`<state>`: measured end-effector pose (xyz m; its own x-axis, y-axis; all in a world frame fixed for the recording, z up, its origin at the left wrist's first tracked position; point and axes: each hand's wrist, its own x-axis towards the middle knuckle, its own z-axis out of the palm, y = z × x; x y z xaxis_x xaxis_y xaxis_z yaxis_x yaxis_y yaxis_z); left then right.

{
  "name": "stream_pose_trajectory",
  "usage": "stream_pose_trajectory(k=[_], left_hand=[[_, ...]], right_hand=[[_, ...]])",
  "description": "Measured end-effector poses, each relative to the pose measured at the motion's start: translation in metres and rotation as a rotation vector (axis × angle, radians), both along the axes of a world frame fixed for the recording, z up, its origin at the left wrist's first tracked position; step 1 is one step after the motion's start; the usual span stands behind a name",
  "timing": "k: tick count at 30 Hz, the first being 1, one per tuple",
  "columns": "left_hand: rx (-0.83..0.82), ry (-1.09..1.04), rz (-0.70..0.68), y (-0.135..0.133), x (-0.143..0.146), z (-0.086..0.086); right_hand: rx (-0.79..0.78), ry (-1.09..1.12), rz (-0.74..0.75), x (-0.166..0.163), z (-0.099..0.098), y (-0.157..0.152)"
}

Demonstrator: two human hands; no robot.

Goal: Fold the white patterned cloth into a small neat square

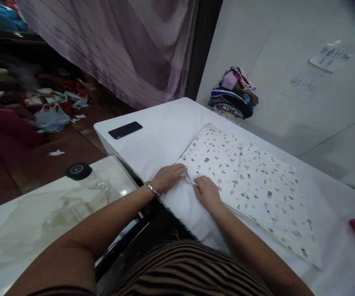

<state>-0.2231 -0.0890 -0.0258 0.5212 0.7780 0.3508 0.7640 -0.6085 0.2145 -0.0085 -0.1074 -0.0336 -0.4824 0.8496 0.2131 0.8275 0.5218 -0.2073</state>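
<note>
A white cloth with small printed figures [251, 185] lies spread and folded in layers on the white-covered table [165, 123]. My left hand [169, 176], with a bracelet at the wrist, is closed on the cloth's near left edge. Close to its right, my right hand [207, 192] grips the same edge with the fingers curled. Between the two hands a short stretch of the edge is lifted and bunched. The fingertips of both hands are partly hidden by the cloth.
A black phone [125, 130] lies at the table's far left. On a lower white surface at left are a round black object [78, 170] and clear plastic wrapping [72, 209]. Folded fabrics [234, 92] are stacked by the wall. A purple curtain [128, 49] hangs behind.
</note>
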Motion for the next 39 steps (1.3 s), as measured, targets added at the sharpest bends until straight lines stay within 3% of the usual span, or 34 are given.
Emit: stream_pose_trajectory(k=[9,18,25,39], left_hand=[[-0.052,0.181,-0.046,0.0052,0.0046,0.0032],[-0.14,0.13,-0.013,0.001,0.0034,0.0045],[-0.128,0.087,-0.084,0.0015,-0.0022,0.0021],[-0.138,0.185,-0.026,0.0078,0.0006,0.002]], right_hand=[[-0.002,-0.005,-0.004,0.0002,-0.0004,0.0001],[-0.028,-0.022,-0.02,-0.0002,0.0033,0.0],[-0.042,0.006,-0.014,0.0011,0.0027,0.0012],[-0.064,0.005,-0.023,0.0007,0.0038,0.0011]])
